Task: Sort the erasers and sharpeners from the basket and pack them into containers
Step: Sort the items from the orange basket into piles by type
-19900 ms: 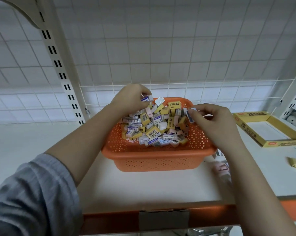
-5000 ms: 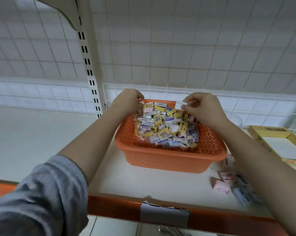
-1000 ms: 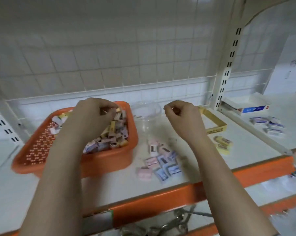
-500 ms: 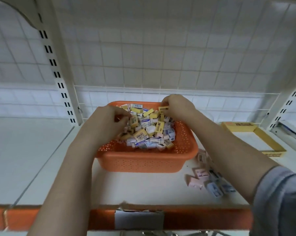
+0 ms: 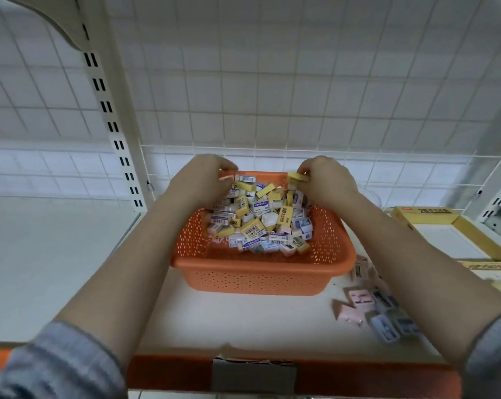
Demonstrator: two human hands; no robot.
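Compared with half a second earlier, the right hand (image 5: 327,180) now pinches a yellow eraser (image 5: 297,177) lifted above the orange basket (image 5: 261,272) (frame centre). The left hand (image 5: 200,180) stays curled over the pile's upper-left edge; what it holds, I cannot tell.

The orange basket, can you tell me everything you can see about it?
The basket is orange, looks like plastic, and its walls are full of small holes under a smooth rolled rim. It is rectangular and sits flat and upright on the white shelf, near the front edge. A heap of small boxed erasers, yellow, white and blue, lies inside, piled toward the back. The left hand and right hand reach into it from above. Pink and blue sharpeners lie outside, to its right.
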